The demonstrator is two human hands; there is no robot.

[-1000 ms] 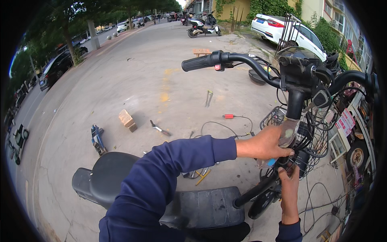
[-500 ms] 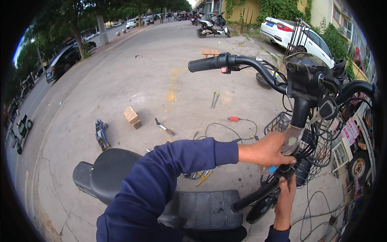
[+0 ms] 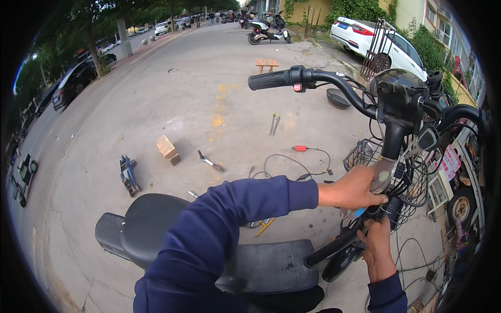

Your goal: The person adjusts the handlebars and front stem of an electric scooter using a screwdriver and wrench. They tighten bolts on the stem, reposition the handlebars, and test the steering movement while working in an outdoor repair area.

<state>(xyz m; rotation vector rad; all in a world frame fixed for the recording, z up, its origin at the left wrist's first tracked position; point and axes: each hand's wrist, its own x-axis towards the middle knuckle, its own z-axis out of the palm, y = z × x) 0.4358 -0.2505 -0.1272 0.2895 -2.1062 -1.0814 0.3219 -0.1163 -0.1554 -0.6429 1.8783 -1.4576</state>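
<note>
An electric scooter stands before me, its black handlebar (image 3: 348,95) at the upper right. My left hand (image 3: 347,188) is closed around the lower steering stem (image 3: 392,142), against clear plastic (image 3: 383,171) wrapped there; its fingertips are hidden behind it. Below it, my right hand (image 3: 377,242) has its fingers curled up at the neck, where the sloping frame tube (image 3: 334,250) meets the stem. What those fingers pinch is hidden. A bit of blue (image 3: 360,212) shows between the hands. Cables hang by the stem, and a key with a dark fob (image 3: 428,139) is at the lock.
Behind the stem is a wire basket (image 3: 355,156). Seat (image 3: 151,224) and footboard (image 3: 279,266) lie below my left arm. On the pavement are a blue jack (image 3: 128,175), wooden block (image 3: 167,148), ratchet-like tool (image 3: 210,161), pliers-like tool (image 3: 274,125), and cable with red end (image 3: 299,148).
My right hand has shifted slightly up and right at the neck, its wrist and sleeve swinging right. My left hand keeps its place on the stem. The view has shifted a little.
</note>
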